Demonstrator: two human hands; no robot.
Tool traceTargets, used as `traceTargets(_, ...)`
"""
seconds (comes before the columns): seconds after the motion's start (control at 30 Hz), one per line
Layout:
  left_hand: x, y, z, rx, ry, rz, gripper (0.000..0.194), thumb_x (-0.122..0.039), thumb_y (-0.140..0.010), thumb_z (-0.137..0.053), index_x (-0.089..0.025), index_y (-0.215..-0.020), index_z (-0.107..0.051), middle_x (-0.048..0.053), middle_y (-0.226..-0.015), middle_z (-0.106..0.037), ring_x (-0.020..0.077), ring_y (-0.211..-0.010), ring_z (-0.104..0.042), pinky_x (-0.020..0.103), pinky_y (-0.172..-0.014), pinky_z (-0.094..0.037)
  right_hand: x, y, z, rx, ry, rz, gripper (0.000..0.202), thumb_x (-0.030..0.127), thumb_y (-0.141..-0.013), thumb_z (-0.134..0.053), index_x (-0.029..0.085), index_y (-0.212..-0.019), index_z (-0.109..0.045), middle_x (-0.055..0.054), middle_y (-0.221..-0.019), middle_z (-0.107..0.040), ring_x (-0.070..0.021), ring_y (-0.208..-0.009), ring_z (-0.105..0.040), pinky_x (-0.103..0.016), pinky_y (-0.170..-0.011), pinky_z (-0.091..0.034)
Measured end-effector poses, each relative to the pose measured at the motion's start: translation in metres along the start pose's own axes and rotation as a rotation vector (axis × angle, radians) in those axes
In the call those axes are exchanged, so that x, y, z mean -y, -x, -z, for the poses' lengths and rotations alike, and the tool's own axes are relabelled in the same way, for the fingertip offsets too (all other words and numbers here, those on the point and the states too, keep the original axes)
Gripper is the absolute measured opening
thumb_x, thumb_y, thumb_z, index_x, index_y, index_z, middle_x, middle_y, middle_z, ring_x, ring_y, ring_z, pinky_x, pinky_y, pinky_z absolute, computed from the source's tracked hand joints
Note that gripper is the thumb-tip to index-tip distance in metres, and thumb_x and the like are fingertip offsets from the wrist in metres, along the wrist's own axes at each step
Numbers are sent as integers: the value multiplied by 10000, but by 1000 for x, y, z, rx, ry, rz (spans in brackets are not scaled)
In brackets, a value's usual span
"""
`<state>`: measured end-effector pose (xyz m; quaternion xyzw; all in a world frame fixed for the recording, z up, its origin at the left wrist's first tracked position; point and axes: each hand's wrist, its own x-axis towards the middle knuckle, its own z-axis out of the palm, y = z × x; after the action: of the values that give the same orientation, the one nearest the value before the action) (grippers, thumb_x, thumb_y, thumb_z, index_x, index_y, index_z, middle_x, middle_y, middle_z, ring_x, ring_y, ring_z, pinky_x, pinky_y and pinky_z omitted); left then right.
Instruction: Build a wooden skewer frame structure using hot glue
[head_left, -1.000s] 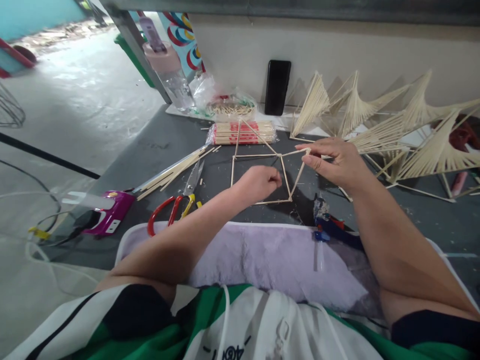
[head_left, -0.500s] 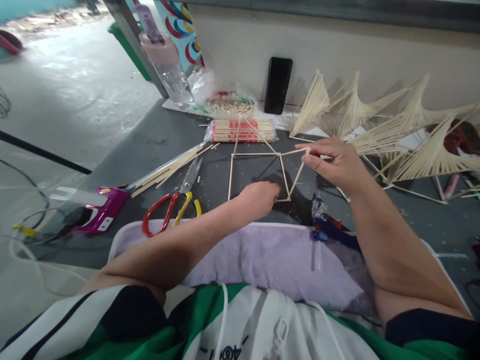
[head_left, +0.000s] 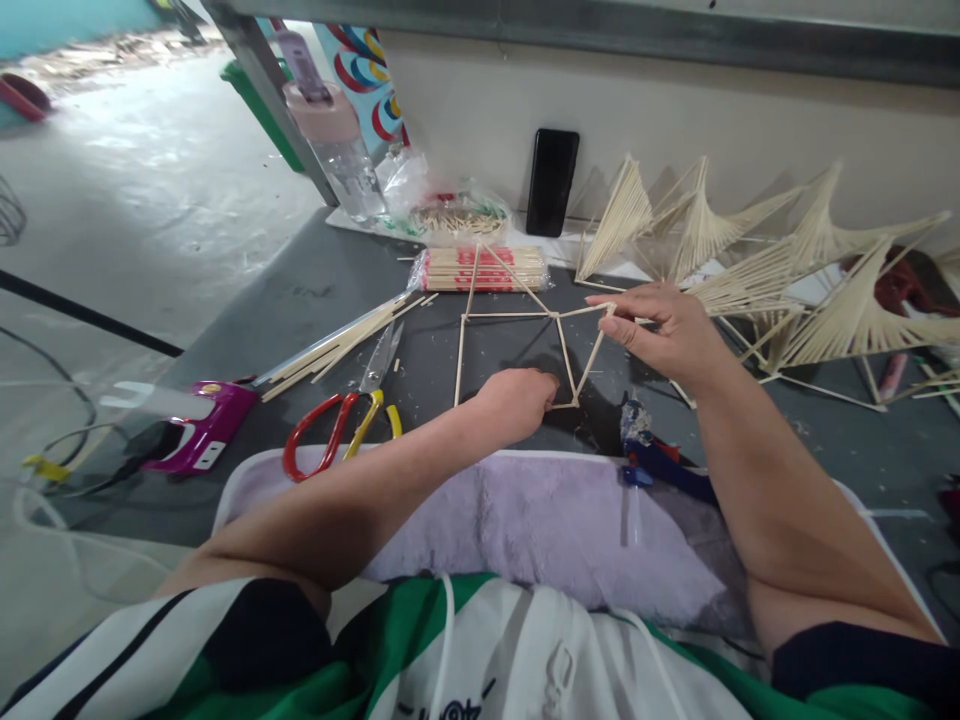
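Note:
A frame of thin wooden sticks (head_left: 510, 316) stands in the middle of the grey table, with a square part and triangles at its back and right. My right hand (head_left: 660, 325) pinches the frame's right corner between thumb and fingers. Curled around the front stick, close to the lower right joint, is my left hand (head_left: 519, 400); its fingertips are partly hidden. A blue glue gun (head_left: 664, 468) lies under my right forearm. Scissors (head_left: 352, 410) with red and yellow handles rest left of my left hand.
Finished stick structures (head_left: 750, 250) fill the back right. Behind the frame are a stick pack (head_left: 484, 270) and an upright phone (head_left: 553, 183). Loose sticks (head_left: 337, 345), a purple power strip (head_left: 206, 425) and a bottle (head_left: 337, 150) are at left. A lilac padded tray (head_left: 495, 520) is in front.
The view has shifted slightly, so the table items appear a little lower. Both hands keep their hold on the frame, with no clear movement of it.

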<state>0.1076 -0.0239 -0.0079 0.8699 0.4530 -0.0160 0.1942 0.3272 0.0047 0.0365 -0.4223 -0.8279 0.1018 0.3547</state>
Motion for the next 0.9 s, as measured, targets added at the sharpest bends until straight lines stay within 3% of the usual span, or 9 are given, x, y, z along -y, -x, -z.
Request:
traceTargets(0.37, 2, -2, 0, 19, -21, -16, 201, -141, -769, -517, -219, -878, -667, 51, -949, -725, 224, -802, -678, 283, -575, -361, 4, 1, -1, -8, -32, -63, 301, 470, -890, -631, 258, -1041, -784, -28, -841, -761, -224, -888, -702, -384, -878, -487)
traceTargets(0.57, 3, -3, -4, 4, -22, -22, 210, -159, -792, -495, -216, -889, -673, 55, -955, -726, 222, -816, -678, 281, -584, -372, 7, 1, 0, -1, -49, -111, 213, 415, -882, -643, 292, -967, -795, -20, -1039, -770, -225, -918, -700, -422, -905, -497)
traceTargets(0.7, 6, -4, -2, 3, 42, -26, 175, -192, -816, -519, -206, -875, -683, 51, -935, -729, 209, -826, -672, 275, -631, -411, 7, 1, -1, -21, -47, -118, 199, 418, -874, -657, 294, -941, -797, -10, -1031, -774, -216, -899, -697, -427, -933, -485)
traceTargets(0.8, 8, -6, 12, -156, 205, -42, 140, -204, -843, -547, -193, -860, -686, 28, -887, -724, 167, -819, -652, 264, -719, -453, 6, 0, -1, -24, -52, -139, 210, 410, -863, -673, 291, -991, -789, -8, -924, -778, -210, -868, -690, -431, -944, -474)
traceTargets(0.9, 4, -13, 33, -490, 349, -110, 113, -171, -852, -567, -175, -861, -680, 7, -844, -709, 126, -780, -621, 247, -754, -463, 6, 0, -1, -21, -86, -154, 278, 404, -846, -691, 275, -1081, -766, -9, -826, -763, -205, -815, -680, -417, -904, -483)
